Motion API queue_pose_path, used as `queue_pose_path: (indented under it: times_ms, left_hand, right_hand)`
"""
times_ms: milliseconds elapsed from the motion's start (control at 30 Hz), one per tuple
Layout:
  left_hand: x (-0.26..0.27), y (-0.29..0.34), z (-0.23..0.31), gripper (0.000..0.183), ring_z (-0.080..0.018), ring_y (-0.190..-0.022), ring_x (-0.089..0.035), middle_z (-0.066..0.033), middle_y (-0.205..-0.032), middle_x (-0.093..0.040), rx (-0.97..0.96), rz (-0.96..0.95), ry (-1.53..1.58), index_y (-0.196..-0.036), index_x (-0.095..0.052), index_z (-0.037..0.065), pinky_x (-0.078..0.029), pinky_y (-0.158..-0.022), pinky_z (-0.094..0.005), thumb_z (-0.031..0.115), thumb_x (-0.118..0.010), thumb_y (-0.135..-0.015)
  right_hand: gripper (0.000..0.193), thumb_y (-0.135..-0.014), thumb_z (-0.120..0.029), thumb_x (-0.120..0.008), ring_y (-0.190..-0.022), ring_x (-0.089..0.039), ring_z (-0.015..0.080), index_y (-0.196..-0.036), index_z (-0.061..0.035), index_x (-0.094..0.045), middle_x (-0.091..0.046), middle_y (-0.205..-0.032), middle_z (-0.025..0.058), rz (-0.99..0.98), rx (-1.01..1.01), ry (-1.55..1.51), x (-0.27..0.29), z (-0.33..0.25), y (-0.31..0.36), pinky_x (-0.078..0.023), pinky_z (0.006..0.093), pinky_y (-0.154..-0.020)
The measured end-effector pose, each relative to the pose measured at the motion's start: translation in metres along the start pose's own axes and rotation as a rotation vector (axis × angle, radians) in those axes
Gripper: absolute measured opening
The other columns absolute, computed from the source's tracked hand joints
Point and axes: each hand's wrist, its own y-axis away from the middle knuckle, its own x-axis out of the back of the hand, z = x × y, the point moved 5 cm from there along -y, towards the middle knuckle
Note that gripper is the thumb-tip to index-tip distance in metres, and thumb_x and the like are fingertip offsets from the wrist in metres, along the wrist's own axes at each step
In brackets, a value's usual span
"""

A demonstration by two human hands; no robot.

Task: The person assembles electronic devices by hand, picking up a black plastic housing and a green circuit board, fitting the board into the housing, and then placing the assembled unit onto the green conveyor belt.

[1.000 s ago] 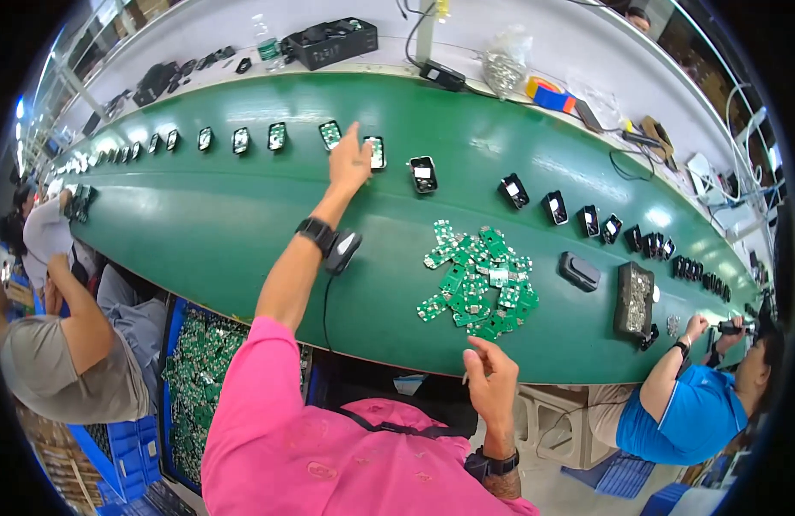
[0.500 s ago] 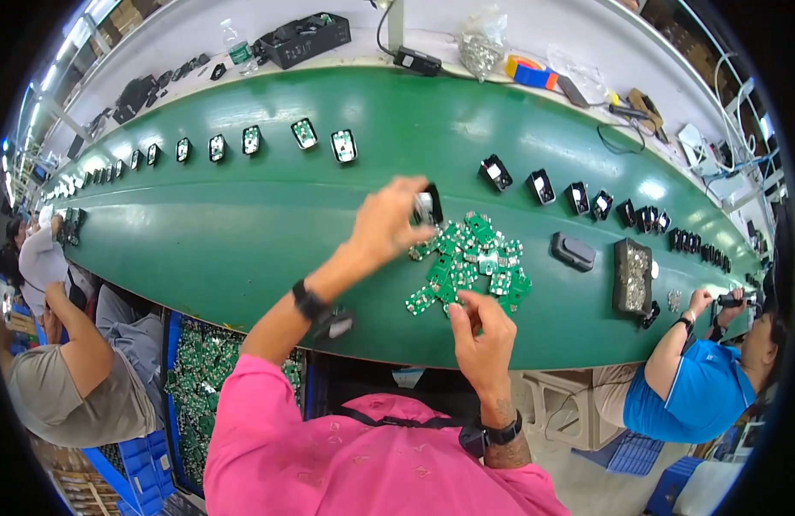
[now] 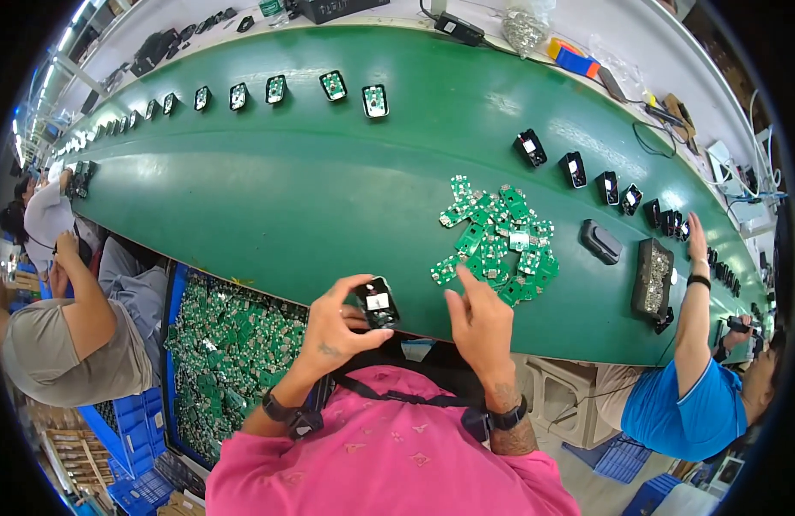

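Close to the front edge of the green table, my left hand (image 3: 333, 334) grips a small black plastic housing (image 3: 378, 303) between thumb and fingers. Its open side faces up and shows a white patch within. My right hand (image 3: 485, 325) is beside the near left edge of a loose pile of green circuit boards (image 3: 492, 245). Its index finger and thumb are apart, with the index fingertip by the nearest board (image 3: 445, 269); whether they touch I cannot tell. Nothing shows in that hand.
Housings with boards (image 3: 375, 101) line the far left; black housings (image 3: 573, 169) line the right. A dark lidded case (image 3: 601, 242) and a box of small metal parts (image 3: 652, 277) lie right of the pile. A blue-shirted person (image 3: 686, 387) reaches over the table. A board-filled bin (image 3: 169, 344) stands below left.
My left hand has brought the black housing from beyond the pile back toward me. My right hand stays near the pile's front. The blue-shirted person's arm now reaches toward the right-hand housings.
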Motion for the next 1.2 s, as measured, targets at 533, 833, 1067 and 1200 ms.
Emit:
queue_pose_path:
  times_ms: [533, 833, 1067, 1200]
  left_hand:
    - [-0.006, 0.005, -0.007, 0.066, -0.0205, -0.108, -0.063, -0.0093, -0.127, -0.049, 0.023, -0.186, 0.385, -0.137, -0.049, -0.002, -0.057, -0.090, -0.0328, -0.005, -0.072, -0.076]
    - [-0.026, 0.015, 0.010, 0.056, -0.0171, -0.117, -0.054, -0.0093, -0.135, -0.047, -0.062, -0.424, 0.334, -0.136, -0.055, -0.002, -0.051, -0.093, -0.0300, 0.000, -0.068, -0.082]
    - [-0.038, 0.023, 0.032, 0.057, -0.0166, -0.115, -0.054, -0.0105, -0.139, -0.046, 0.005, -0.707, 0.120, -0.133, -0.060, 0.000, -0.049, -0.091, -0.0260, 0.006, -0.072, -0.078]
    - [-0.040, 0.022, 0.037, 0.055, -0.0186, -0.123, -0.051, -0.0120, -0.143, -0.043, -0.020, -0.720, 0.172, -0.133, -0.060, 0.002, -0.048, -0.094, -0.0263, 0.009, -0.071, -0.079]
  right_hand:
    - [0.022, -0.076, 0.000, -0.066, -0.066, -0.055, 0.0220, -0.097, 0.0020, -0.065, -0.053, -0.075, 0.0065, -0.144, 0.571, 0.212, -0.015, -0.007, 0.059, -0.046, 0.0346, -0.059]
    - [0.010, -0.091, 0.000, -0.061, -0.063, -0.061, 0.0270, -0.101, -0.0006, -0.060, -0.062, -0.078, 0.0130, 0.153, 0.249, -0.032, 0.034, -0.010, 0.033, -0.047, 0.0350, -0.057]
    - [0.007, -0.093, -0.003, -0.061, -0.066, -0.061, 0.0255, -0.099, -0.0012, -0.058, -0.064, -0.082, 0.0133, 0.070, 0.343, -0.264, 0.040, -0.041, 0.014, -0.048, 0.0343, -0.060]
    - [0.014, -0.089, 0.001, -0.065, -0.071, -0.064, 0.0313, -0.100, -0.0005, -0.059, -0.066, -0.086, 0.0145, 0.010, 0.365, -0.248, 0.040, -0.041, 0.017, -0.051, 0.0378, -0.061]
